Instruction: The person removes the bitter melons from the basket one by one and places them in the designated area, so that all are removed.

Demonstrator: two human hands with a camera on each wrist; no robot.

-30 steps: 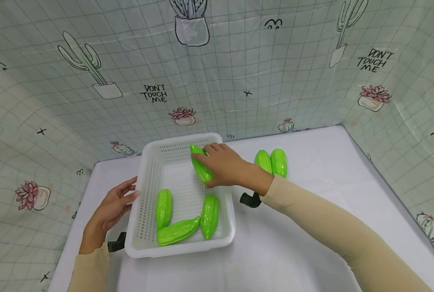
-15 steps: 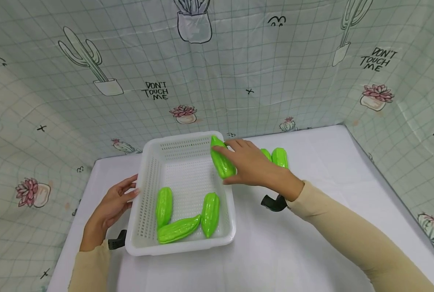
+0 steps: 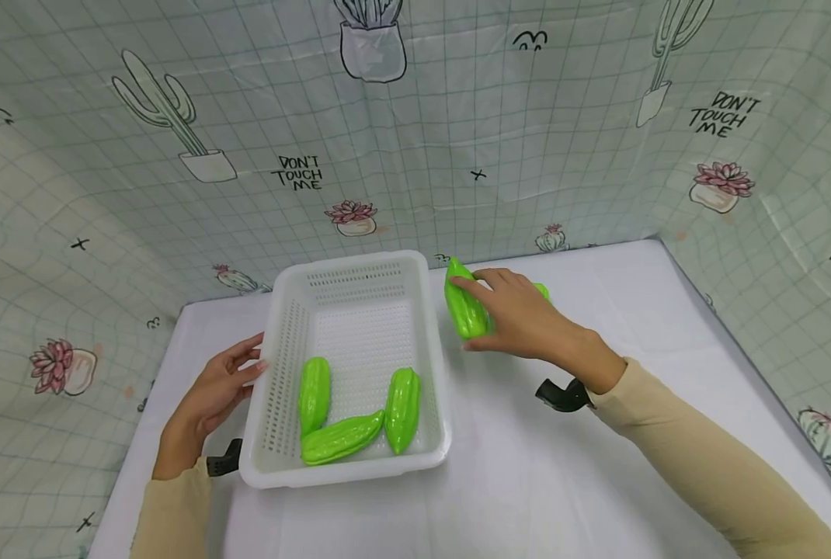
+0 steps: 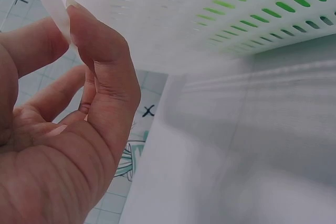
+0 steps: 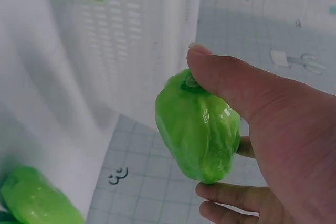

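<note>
My right hand (image 3: 527, 314) holds a shiny, ribbed green gourd (image 3: 466, 310) with a pointed end, just right of the white perforated basket (image 3: 345, 479). In the right wrist view the thumb lies over the stem end of this gourd (image 5: 197, 135), with fingers beneath and behind it. My left hand (image 3: 216, 388) grips the basket's left rim; in the left wrist view thumb and finger pinch the edge of the basket wall (image 4: 173, 19). Inside the basket lie three similar gourds: a left one (image 3: 314, 396), a front one (image 3: 342, 439) and a right one (image 3: 402, 411).
Another green gourd (image 3: 543, 290) shows behind my right hand, mostly hidden; the right wrist view has a gourd (image 5: 39, 198) at lower left. A white-covered table (image 3: 527, 481) meets a grid-patterned cloth (image 3: 422, 140) at the back and sides.
My right hand has carried the gourd rightward, from above the basket's inside, over the right rim, to outside it. It now covers most of the gourds at right. My left hand stays put.
</note>
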